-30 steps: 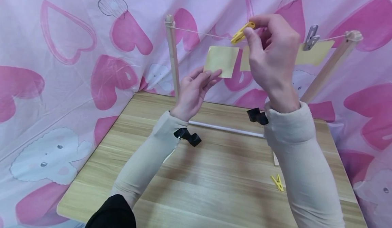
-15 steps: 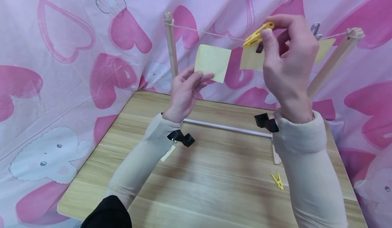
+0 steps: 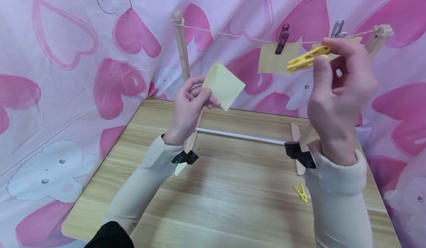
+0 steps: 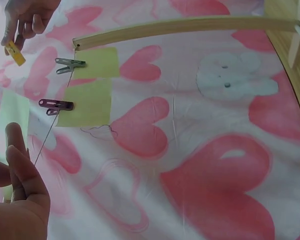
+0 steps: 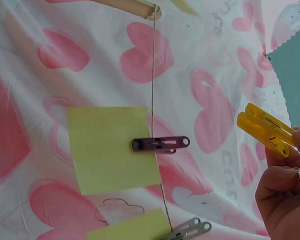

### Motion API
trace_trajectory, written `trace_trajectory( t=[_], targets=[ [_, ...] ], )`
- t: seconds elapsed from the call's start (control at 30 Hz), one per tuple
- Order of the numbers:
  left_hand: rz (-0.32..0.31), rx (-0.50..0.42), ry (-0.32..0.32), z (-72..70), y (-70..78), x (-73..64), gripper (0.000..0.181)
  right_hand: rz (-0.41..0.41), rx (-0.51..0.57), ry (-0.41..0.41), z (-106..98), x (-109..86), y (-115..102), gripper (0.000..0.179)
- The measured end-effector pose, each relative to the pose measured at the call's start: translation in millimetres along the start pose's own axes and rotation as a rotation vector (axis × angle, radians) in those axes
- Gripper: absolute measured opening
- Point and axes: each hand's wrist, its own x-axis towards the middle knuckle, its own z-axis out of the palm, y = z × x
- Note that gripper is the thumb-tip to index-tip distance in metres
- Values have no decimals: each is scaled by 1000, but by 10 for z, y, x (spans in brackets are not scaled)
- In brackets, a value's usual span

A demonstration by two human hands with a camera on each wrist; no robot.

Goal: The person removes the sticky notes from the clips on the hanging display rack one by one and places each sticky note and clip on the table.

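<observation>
My left hand (image 3: 191, 105) pinches a square yellow sticky note (image 3: 224, 87) by one edge, left of and below the string (image 3: 229, 36). Off to the right, my right hand (image 3: 342, 81) pinches a yellow clothespin (image 3: 306, 60) between thumb and fingers, apart from the string. A dark purple clothespin (image 3: 282, 40) fixes one sticky note (image 5: 110, 155) to the string. Nearer the right post, a grey clothespin (image 4: 70, 65) holds another sticky note (image 4: 97, 64), which my right hand partly covers in the head view.
The string spans a left wooden post (image 3: 181, 50) and a right wooden post (image 3: 377, 39). A white rod (image 3: 239, 135) joins their feet on the wooden table (image 3: 226, 196). One more yellow clothespin (image 3: 301, 193) lies at front right. Pale paper (image 3: 180, 169) shows under my left wrist.
My right hand has moved right and down with the yellow clothespin, uncovering the purple clothespin. My left hand has moved left and down, and its sticky note has turned cornerwise.
</observation>
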Motion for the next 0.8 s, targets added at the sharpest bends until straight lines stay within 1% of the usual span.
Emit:
trace_trajectory(
  t=[0.13, 0.23, 0.37, 0.5, 0.6, 0.67, 0.8],
  targets=[
    [4, 111, -39, -62, 16, -89, 24, -2, 27, 60, -127, -81, 31, 20],
    [-11, 172, -65, -107, 19, -152, 27, 10, 54, 116, -210, -147, 70, 20],
    [-49, 213, -82, -171, -1, -209, 29, 20, 78, 158, -310, -226, 130, 21],
    [-91, 273, -97, -254, -60, -243, 29, 36, 115, 189, -381, -318, 186, 21],
    [-135, 333, -118, -328, -123, -270, 30, 63, 88, 189, -440, -396, 246, 22],
    [-172, 374, -143, -380, -176, -289, 31, 90, 88, 188, -479, -447, 289, 22],
    [-224, 500, -211, -483, -310, -332, 30, 146, 43, 141, -575, -573, 400, 22]
  ],
)
